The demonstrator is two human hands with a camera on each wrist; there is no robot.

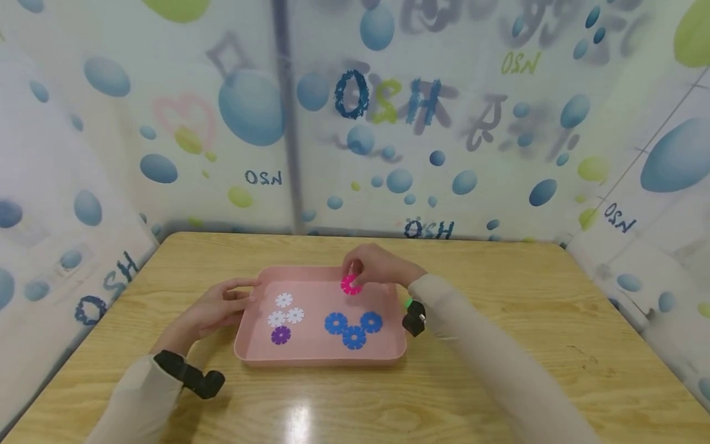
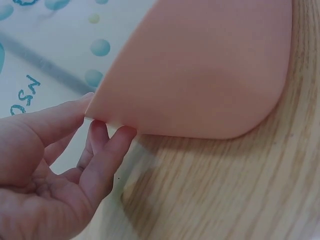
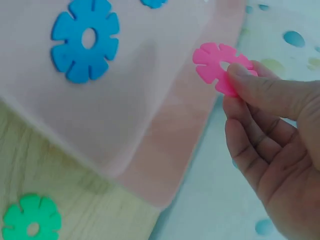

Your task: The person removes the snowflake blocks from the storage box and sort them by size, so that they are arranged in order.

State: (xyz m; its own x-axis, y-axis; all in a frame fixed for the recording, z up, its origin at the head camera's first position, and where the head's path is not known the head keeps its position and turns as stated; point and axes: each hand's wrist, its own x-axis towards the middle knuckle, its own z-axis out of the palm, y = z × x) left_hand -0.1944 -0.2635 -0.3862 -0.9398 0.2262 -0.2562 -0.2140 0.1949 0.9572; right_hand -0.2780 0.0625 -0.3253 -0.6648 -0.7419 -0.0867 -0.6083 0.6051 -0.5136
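Note:
A pink tray (image 1: 318, 356) sits on the wooden table. My left hand (image 1: 222, 305) holds its left rim, the fingertips (image 2: 125, 132) against the outer wall in the left wrist view. Over the tray's back right part, my right hand (image 1: 377, 266) pinches a pink notched plastic disc (image 3: 212, 62) between thumb and fingers. Inside the tray, three white discs (image 1: 296, 315) and a purple disc (image 1: 281, 335) lie on the left. Three blue discs (image 1: 354, 337) form a group towards the right.
On the table beside the tray's right end lies a green disc (image 3: 45, 212), mostly hidden in the head view by the black wrist camera (image 1: 414, 319). Behind the wooden table (image 1: 499, 370) hangs a patterned curtain (image 1: 399, 179), with more of it at both sides.

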